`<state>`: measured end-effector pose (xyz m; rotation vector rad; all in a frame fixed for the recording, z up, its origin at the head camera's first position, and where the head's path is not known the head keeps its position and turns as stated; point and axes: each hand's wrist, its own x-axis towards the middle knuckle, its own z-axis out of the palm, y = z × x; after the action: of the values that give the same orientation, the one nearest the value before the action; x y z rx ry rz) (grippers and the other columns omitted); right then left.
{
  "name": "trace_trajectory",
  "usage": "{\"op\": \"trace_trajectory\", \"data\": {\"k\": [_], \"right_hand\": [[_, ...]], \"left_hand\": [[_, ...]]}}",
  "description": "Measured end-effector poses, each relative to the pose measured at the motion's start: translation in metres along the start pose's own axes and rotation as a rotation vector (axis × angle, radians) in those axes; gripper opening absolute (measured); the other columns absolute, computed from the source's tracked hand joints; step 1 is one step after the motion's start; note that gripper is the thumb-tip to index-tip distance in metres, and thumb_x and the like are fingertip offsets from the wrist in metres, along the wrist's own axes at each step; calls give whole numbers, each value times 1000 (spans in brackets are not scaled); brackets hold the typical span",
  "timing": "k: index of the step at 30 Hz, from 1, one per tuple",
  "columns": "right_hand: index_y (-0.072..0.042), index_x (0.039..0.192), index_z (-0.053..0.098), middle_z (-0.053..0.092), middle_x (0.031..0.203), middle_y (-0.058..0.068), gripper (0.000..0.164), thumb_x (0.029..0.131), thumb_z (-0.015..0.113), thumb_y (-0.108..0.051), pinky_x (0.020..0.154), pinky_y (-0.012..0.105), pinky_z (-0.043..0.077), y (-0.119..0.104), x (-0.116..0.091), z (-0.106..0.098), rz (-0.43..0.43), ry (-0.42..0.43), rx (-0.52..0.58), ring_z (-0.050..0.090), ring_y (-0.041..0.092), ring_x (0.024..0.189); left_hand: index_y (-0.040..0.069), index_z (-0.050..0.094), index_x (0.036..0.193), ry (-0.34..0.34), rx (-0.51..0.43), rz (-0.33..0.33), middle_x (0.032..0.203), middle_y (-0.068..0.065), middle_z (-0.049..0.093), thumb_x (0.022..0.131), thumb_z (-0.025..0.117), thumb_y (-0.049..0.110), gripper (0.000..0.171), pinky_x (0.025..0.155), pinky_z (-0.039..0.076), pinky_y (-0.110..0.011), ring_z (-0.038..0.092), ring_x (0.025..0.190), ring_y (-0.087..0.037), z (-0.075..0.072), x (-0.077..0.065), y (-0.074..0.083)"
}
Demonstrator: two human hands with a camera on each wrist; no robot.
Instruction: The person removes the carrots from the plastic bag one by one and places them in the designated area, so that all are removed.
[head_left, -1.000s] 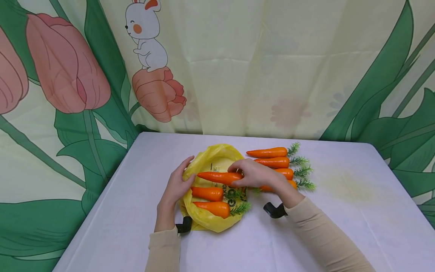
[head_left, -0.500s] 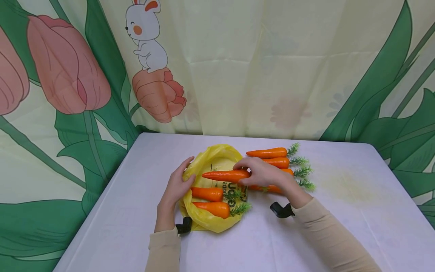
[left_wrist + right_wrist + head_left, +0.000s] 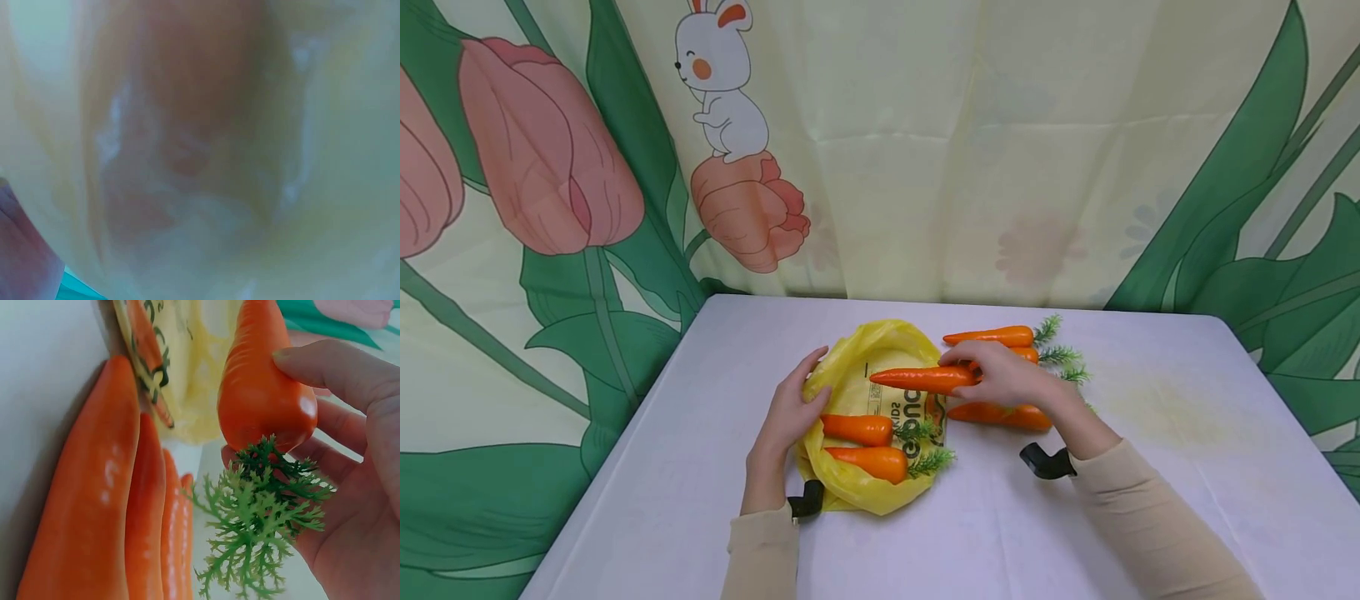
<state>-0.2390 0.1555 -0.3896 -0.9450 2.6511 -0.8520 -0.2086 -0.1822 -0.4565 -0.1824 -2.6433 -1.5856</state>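
The left hand [image 3: 794,402] rests at about ten o'clock on the yellow bag [image 3: 850,375], thumb and fingers spread apart and touching its rim; the left wrist view is mostly a blur of pale plastic. A black wrist mount [image 3: 806,498] sits below that hand, near the bag's seven o'clock.

Inside the bag, the upper carrot [image 3: 859,430] lies near the middle and the lower carrot [image 3: 872,463] toward six o'clock, both with greens toward three.

The right hand [image 3: 1000,372], at the bag's two o'clock, pinches the held carrot [image 3: 922,380] by its thick end between thumb and fingers. That carrot's tip points to nine o'clock over the bag, its greens near the palm.

Farther right, four carrots on the white table [image 3: 970,525] run from one to three o'clock, partly hidden by the right hand, greens toward three; the nearest carrot [image 3: 1000,415] lies just beside the bag.
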Motion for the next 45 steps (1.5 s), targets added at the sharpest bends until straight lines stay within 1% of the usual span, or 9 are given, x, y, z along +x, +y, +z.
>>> {"op": "trace_trajectory", "data": {"k": [6, 10, 15, 18, 24, 32, 37, 41, 45], "right_hand": [[-10, 125, 68, 63, 124, 5, 36, 90, 77, -14, 82, 39, 49, 11, -10, -8, 24, 19, 3, 56, 21, 96], [-10, 127, 68, 63, 124, 7, 40, 89, 77, -10, 82, 40, 49, 16, -18, -13, 44, 34, -12, 56, 24, 96], [-8, 127, 67, 61, 127, 11, 38, 89, 74, -4, 82, 42, 49, 24, -27, -21, 50, 48, -26, 54, 27, 98], [-6, 126, 66, 60, 126, 12, 38, 89, 73, -3, 82, 41, 50, 29, -33, -28, 64, 58, -13, 54, 27, 98], [-5, 127, 64, 61, 119, 9, 38, 89, 70, -1, 77, 39, 52, 42, -46, -40, 87, 81, -9, 56, 24, 92], [-4, 128, 63, 62, 121, 11, 41, 88, 72, 0, 80, 42, 54, 56, -62, -50, 93, 118, -59, 56, 26, 98], [-2, 128, 63, 61, 123, 13, 42, 87, 73, 2, 83, 44, 55, 63, -72, -57, 81, 144, -79, 57, 27, 100], [-2, 127, 63, 62, 123, 13, 41, 87, 74, 2, 80, 40, 55, 71, -79, -62, 65, 165, -89, 57, 26, 98], [-3, 125, 64, 63, 118, 9, 40, 86, 74, 4, 77, 34, 55, 79, -86, -66, 60, 182, -94, 57, 24, 95]], "left_hand": [[14, 45, 153, 4, 3, 6, 144, -16, 52, 95, 63, 7, 61, 102, 47, -51, 54, 123, -34, 0, 0, 1], [14, 45, 153, 5, 2, 4, 144, -15, 52, 95, 64, 8, 61, 102, 47, -51, 54, 123, -34, 0, -1, 1], [15, 45, 153, 1, -1, -13, 145, -13, 52, 96, 64, 9, 61, 104, 46, -51, 54, 124, -33, 0, 0, 0], [15, 44, 153, -1, -1, -18, 145, -13, 51, 96, 63, 8, 61, 104, 46, -51, 53, 125, -32, 0, 0, 0], [15, 45, 153, 1, -5, -15, 145, -13, 52, 95, 64, 9, 61, 104, 45, -50, 53, 125, -32, 0, -1, 2], [16, 45, 153, -6, 1, -15, 145, -13, 51, 96, 63, 10, 60, 107, 42, -51, 51, 127, -32, 0, -1, 0], [16, 44, 153, -8, 10, -12, 145, -12, 52, 96, 64, 10, 60, 108, 41, -52, 51, 127, -32, 0, -2, -1], [16, 44, 153, -10, 13, -13, 146, -12, 51, 96, 64, 10, 60, 108, 41, -52, 50, 127, -32, 0, -2, -1], [17, 44, 153, -15, 4, -14, 146, -12, 51, 96, 63, 11, 60, 108, 41, -52, 50, 128, -32, 0, -2, 1]]}}
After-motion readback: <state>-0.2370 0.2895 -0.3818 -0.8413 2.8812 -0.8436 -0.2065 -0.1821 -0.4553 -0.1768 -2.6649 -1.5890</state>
